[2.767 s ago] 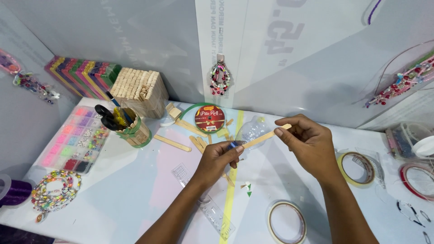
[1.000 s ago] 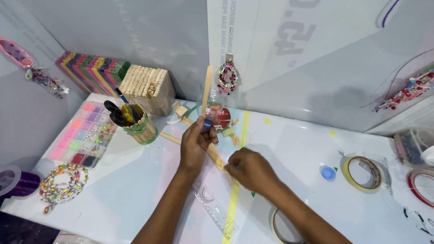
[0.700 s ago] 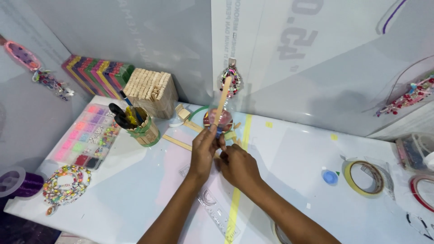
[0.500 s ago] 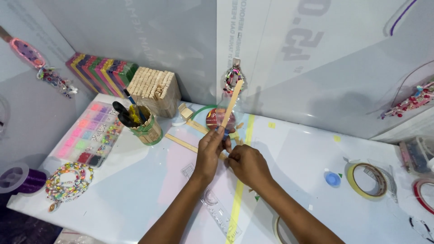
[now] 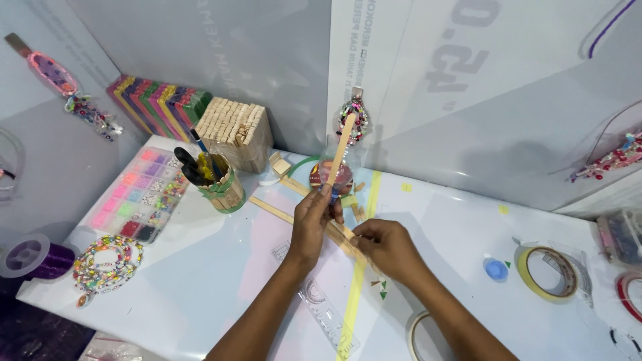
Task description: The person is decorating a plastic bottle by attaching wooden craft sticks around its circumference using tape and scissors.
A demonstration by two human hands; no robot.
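My left hand is closed around the neck of a clear plastic bottle, raised just above the white table. A flat wooden stick stands up out of that grip, leaning slightly right. My right hand is just to the right, low over the table. Its fingertips pinch the end of another wooden stick, which lies slanted toward my left hand. A small blue cap lies apart at the right.
Loose sticks, a stick-clad cup holding scissors, a bead organiser, a stick stack, a bead string and a purple spool sit left. A clear ruler and tape rolls lie near.
My right hand came up beside my left hand at the bottle, then drew back right and down with a stick. The upright stick tilted from straight to leaning right.
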